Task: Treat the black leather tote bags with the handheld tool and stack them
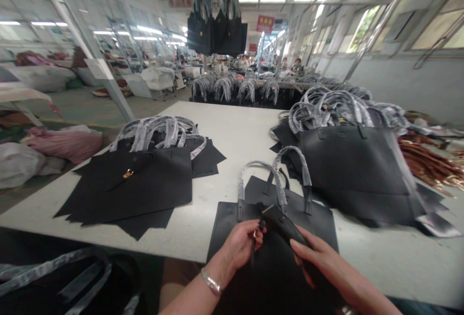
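Observation:
A black handbag point(268, 276) lies in front of me at the table's near edge, its wrapped handles point(293, 153) standing up. My left hand point(243, 242), a silver bangle on its wrist, pinches a thin black strap point(253, 252) with a small metal fitting, just over the bag's upper part. Wrapped around a long black piece point(284, 223), my right hand point(319, 257) sits to the right of the left one. The upper end of that piece is close to the strap. Whether it is a folded edge of the bag or a separate item, I cannot tell.
On the left of the white table point(224, 121) lies a fanned stack of black bags point(155, 179). A taller bag pile point(358, 170) stands at right, beside brown straps point(431, 160). More bags hang overhead point(217, 32). Another wrapped-handle bag point(65, 281) is at lower left.

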`<state>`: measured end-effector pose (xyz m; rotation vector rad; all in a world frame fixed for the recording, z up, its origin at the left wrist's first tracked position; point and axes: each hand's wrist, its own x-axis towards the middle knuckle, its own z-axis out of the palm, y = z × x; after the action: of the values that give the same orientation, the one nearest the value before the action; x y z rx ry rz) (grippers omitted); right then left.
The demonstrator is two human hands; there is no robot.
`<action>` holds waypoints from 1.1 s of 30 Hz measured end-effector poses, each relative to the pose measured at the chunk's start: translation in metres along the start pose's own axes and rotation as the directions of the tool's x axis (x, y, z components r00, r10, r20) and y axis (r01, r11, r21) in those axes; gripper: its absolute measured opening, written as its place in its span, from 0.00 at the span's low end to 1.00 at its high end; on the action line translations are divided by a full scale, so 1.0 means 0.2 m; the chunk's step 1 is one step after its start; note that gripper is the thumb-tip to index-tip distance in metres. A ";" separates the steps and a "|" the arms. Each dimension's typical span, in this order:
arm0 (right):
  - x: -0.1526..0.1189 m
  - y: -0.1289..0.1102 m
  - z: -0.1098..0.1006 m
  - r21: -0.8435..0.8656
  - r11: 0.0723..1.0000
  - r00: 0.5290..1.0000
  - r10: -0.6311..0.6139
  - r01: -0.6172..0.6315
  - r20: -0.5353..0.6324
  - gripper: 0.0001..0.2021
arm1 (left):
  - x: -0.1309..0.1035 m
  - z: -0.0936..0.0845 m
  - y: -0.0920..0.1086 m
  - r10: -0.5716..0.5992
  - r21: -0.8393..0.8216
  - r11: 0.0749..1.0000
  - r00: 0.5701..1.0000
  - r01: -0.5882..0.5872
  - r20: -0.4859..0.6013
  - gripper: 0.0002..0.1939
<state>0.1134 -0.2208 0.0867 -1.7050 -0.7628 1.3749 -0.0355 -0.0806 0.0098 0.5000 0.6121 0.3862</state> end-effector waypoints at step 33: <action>0.01 -0.01 -0.11 -0.069 0.997 0.966 0.025 -0.044 -0.258 0.35 | -0.01 -0.10 -0.05 0.438 0.779 0.512 0.890 -0.362 0.126 0.24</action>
<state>0.1357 -0.2227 0.0884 -1.9174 -0.6464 1.1299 -0.0476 -0.0828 -0.0091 1.5278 0.7401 0.5777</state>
